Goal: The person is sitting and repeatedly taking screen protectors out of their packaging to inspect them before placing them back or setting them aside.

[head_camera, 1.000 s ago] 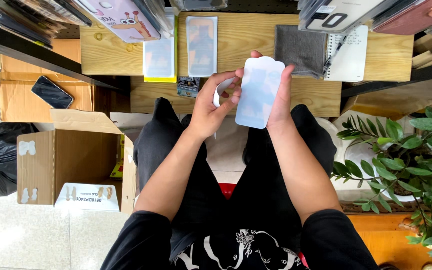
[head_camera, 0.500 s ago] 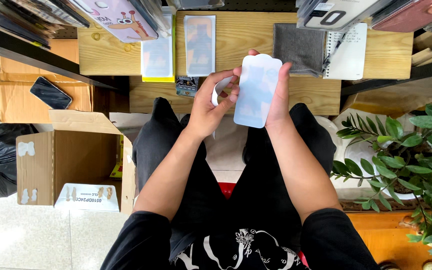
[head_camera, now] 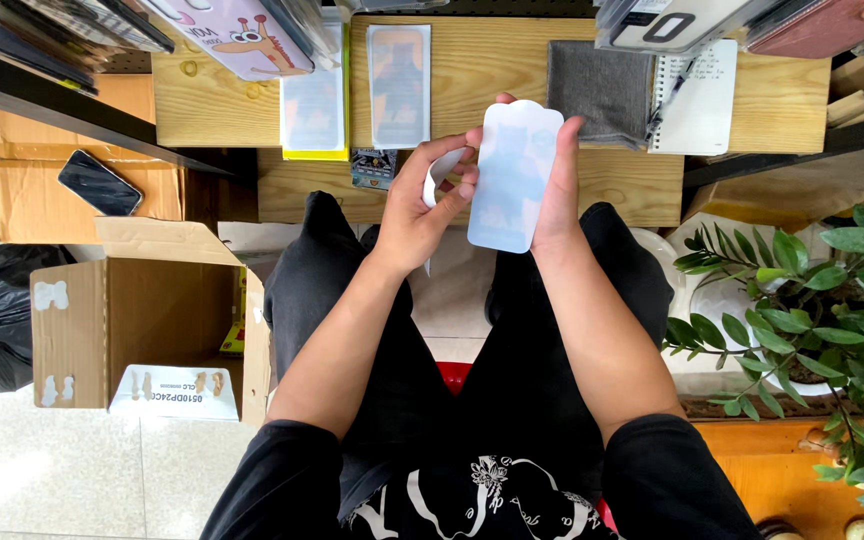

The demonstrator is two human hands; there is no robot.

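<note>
We see the right hand (head_camera: 552,200) holding a pale flat pouch (head_camera: 514,175) upright above the lap, its fingers closed around the right edge of it. The left hand (head_camera: 417,210) is just beside the left edge, with thumb and fingers pinched on a white strip (head_camera: 442,168). Far behind them is a wooden table (head_camera: 492,60) with a grey cloth (head_camera: 602,90), and a cardboard box (head_camera: 142,310) stands at left

Flat pack (head_camera: 514,178): upright in the right hand (head_camera: 552,190), above the lap, in front of the surface (head_camera: 512,60).
Left hand (head_camera: 420,212): just left of the pack, touching its edge.
Cloth (head_camera: 602,92): on the surface, behind the pack; notebook (head_camera: 700,100) at its right.
Cardboard box (head_camera: 142,320): on the floor, left of the legs.
Plant (head_camera: 832,300): far right.
</note>
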